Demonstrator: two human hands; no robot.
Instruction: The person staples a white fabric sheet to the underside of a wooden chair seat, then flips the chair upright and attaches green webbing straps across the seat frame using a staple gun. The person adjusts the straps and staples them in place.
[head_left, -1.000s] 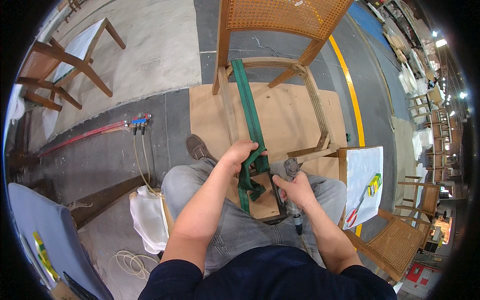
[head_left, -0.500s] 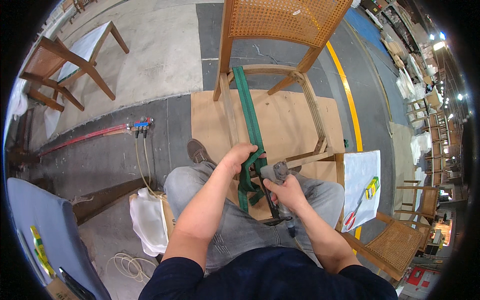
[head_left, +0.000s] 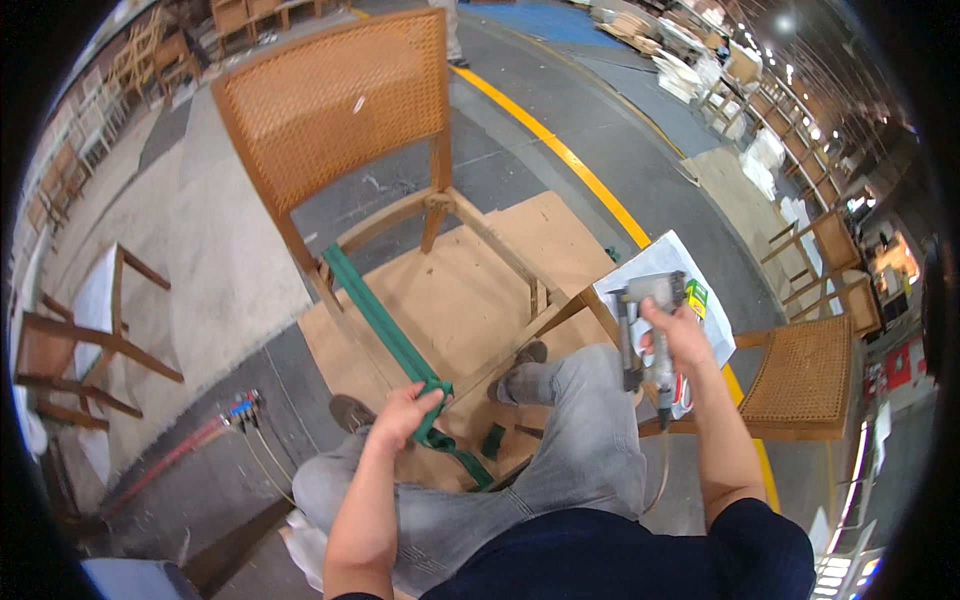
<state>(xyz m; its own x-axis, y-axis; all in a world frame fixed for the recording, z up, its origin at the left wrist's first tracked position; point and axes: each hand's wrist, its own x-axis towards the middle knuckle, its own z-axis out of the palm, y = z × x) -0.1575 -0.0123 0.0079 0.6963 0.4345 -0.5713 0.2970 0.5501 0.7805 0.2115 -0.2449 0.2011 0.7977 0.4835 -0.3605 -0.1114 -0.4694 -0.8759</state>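
Seated person at work on a wooden chair frame (head_left: 430,215), seen from above. The left hand (head_left: 408,412) was closed around a green webbing strap (head_left: 385,322), fingers curled over it and the thumb on top, pinning the strap at the front rail of the open seat frame. From that grip the strap ran taut across the seat opening to the back rail, just below the cane-panelled chair back (head_left: 335,105); its loose end trailed from the hand toward the person's lap, between the knees. The right hand (head_left: 675,335) was wrapped firmly around the handle of a grey pneumatic stapler (head_left: 645,320), held upright with its head uppermost, off to the person's right and well apart from the strap and the left hand. An air hose (head_left: 662,455) hung from the base of the stapler beside the right thigh. The chair frame stood on a sheet of brown cardboard (head_left: 470,300) laid on the grey floor. Behind the stapler a white sheet (head_left: 655,265) carrying small tools lay on a low stool (head_left: 800,385) with a cane seat. A yellow floor line (head_left: 560,150) crossed the floor beyond the chair, and further bare chair frames (head_left: 75,350) stood at far left
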